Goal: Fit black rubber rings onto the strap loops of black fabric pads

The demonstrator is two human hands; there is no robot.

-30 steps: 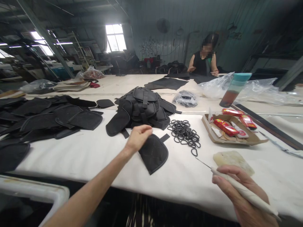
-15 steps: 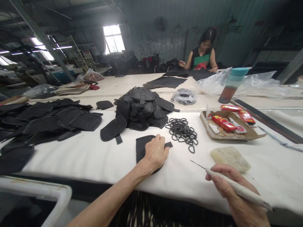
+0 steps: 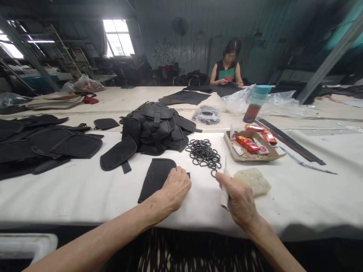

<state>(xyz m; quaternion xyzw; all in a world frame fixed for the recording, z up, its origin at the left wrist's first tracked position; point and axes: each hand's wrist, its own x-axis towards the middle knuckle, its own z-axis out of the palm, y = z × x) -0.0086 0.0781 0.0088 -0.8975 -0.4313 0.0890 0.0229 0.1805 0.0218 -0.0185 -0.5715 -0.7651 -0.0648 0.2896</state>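
Note:
My left hand [image 3: 177, 189] is closed at the right edge of a black fabric flap [image 3: 157, 175] lying on the table; the end of its strap [image 3: 188, 175] pokes out past my knuckles. My right hand [image 3: 241, 200] is closed round an awl [image 3: 225, 192] with a white-wrapped handle, its thin metal tip pointing up and away. The thumb and forefinger of that hand are at a single black D-ring [image 3: 213, 173]. Just beyond lies a heap of black D-rings [image 3: 202, 153]. A pale, waxy-looking block [image 3: 252, 181] sits behind my right hand.
A pile of finished-looking black pieces [image 3: 155, 128] stands ahead, with more flaps [image 3: 68, 145] at left. To the right are a cardboard tray [image 3: 255, 156] of red boxes, a bottle [image 3: 256, 104] and a long dark strip [image 3: 292, 141]. A person [image 3: 227, 70] sits across the table.
My right hand has moved left and forward to the D-rings, and the awl has swung from pointing left to upright. The flap has turned slightly under my left hand. The view has shifted right.

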